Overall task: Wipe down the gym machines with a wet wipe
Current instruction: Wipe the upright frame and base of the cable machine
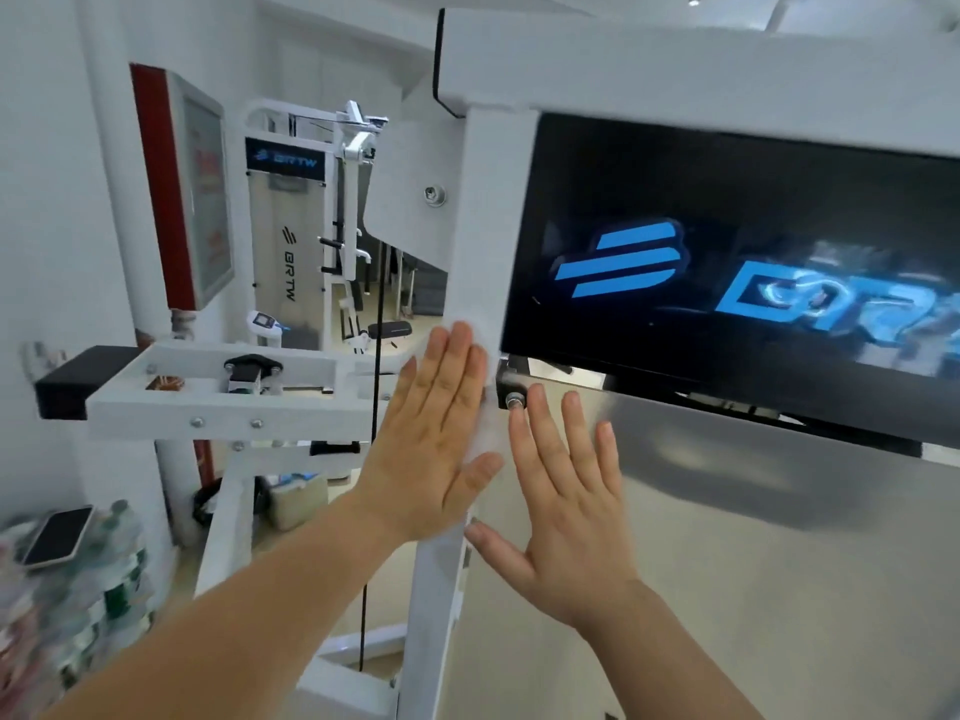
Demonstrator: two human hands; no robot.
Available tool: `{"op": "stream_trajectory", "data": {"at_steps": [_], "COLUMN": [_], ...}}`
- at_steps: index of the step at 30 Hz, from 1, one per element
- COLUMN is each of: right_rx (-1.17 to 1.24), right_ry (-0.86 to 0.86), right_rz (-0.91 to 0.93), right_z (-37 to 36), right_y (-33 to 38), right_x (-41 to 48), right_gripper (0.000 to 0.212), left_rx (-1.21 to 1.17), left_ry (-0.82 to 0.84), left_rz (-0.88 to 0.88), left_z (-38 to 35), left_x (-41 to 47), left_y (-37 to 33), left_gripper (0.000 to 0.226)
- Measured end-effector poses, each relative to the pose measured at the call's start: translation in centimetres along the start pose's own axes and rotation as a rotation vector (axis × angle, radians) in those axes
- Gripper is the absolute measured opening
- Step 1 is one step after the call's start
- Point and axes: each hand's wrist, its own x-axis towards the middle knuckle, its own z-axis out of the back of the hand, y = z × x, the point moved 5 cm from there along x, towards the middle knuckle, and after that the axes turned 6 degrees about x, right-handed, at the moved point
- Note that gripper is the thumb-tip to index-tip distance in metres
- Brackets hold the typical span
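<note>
Against the white upright post (493,210) of the nearest gym machine, the left hand (436,433) is laid flat, its fingers (457,366) stretched straight and held close together, with the thumb spread out to the side. A white wet wipe (483,433) is pressed beneath that palm; only its edges are seen, above the fingertips and beside the thumb, so nothing is gripped but the wipe is pinned to the post. Just beside it, the right hand (566,501) is raised with the palm forward, its fingers spread and extended, and nothing is held in it; whether it touches the machine's grey panel (779,511) cannot be told. A bolt (515,402) on a dark bracket is seen at the tip of the right forefinger. To the right of the post, a black sign (727,262) with a blue striped logo and blue lettering is mounted above the grey panel. To the left, a white horizontal arm (208,392) with a black end cap is seen, and a thin black cable (376,356) hangs down past it. Further back, a second white machine (291,241) marked BRTW is visible, and a dark phone (60,535) lies at the lower left on blurred packaging.
</note>
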Motion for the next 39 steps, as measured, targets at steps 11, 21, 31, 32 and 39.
{"op": "stream_trajectory", "data": {"at_steps": [11, 21, 31, 32, 39], "right_rx": [0.004, -0.008, 0.108, 0.113, 0.122], "right_ry": [0.133, 0.217, 0.421, 0.449, 0.517], "right_rz": [-0.055, -0.101, -0.146, -0.149, -0.207], "right_z": [-2.7, -6.0, -9.9, -10.2, -12.6], "right_y": [0.5, 1.2, 5.2, 5.5, 6.0], "right_x": [-6.1, -11.1, -18.1, -18.8, -21.3], "right_gripper": [0.083, 0.091, 0.092, 0.092, 0.092], "left_rx": [0.012, -0.040, -0.081, -0.100, -0.099], "left_ry": [0.002, 0.223, 0.295, 0.265, 0.455], "left_rz": [0.063, 0.177, 0.326, 0.327, 0.361], "left_z": [0.0, -9.1, -13.1, -12.9, -16.8], "left_x": [-0.8, -19.0, -25.1, -24.6, -30.6], "left_y": [-0.2, -4.3, -6.5, -6.4, -6.4], "left_gripper": [0.075, 0.076, 0.078, 0.078, 0.082]}}
